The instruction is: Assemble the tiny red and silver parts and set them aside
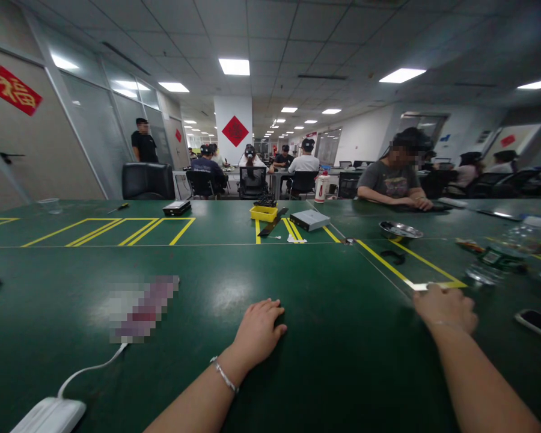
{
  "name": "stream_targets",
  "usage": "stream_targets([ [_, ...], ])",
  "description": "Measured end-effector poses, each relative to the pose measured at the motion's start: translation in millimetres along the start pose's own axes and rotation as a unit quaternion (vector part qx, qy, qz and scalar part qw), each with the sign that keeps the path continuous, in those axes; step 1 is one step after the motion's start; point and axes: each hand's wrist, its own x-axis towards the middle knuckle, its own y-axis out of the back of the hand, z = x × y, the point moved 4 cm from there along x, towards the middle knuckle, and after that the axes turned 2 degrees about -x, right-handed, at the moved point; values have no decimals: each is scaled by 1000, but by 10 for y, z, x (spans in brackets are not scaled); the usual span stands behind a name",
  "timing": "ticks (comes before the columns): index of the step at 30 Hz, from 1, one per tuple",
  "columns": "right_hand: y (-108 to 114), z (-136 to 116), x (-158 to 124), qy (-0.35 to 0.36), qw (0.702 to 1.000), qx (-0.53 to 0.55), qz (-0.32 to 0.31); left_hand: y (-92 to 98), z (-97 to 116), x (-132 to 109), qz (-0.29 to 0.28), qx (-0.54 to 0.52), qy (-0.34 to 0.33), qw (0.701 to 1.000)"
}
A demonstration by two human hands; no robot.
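Note:
My left hand (259, 331) lies palm down on the green table (342, 373), fingers stretched out and holding nothing. A light-coloured bracelet (224, 375) circles that wrist. Off to the right, my right hand (446, 308) is at the near corner of a yellow tape outline (388, 264), beside a whitish patch (420, 287). Its fingers look bent but are blurred, and whether anything is in them is hidden. Inside the outline, beyond that hand, is a small black curved item (393, 257). To its right are a clear water bottle (500, 252) and a phone (538, 325).
A metal dish (400, 230), a grey box-shaped device (310, 220), a yellow tray (263, 213) and a black drive (177, 208) stand farther back. At left, a white cable (90, 368) joins a white block (49, 416) to a blurred-out device. Across the table sits a person (394, 174).

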Motion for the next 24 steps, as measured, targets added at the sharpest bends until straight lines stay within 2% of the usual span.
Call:
stream_targets([
  [2,-124,210,45,-63,997,18,-41,-6,-16,3,3,-2,3,1000],
  [5,-268,300,71,-70,993,44,-84,-1,-25,3,6,-11,10,1000],
  [12,-297,305,126,-41,993,78,-75,52,-21,13,-6,-32,37,999],
  [17,-308,317,123,-46,993,61,-95,59,-15,14,-7,-39,41,998],
  [21,-304,310,117,-51,994,66,-68,68,2,13,-5,-43,44,998],
  [24,-280,296,102,-66,992,74,-72,67,0,19,-2,-40,50,998],
])
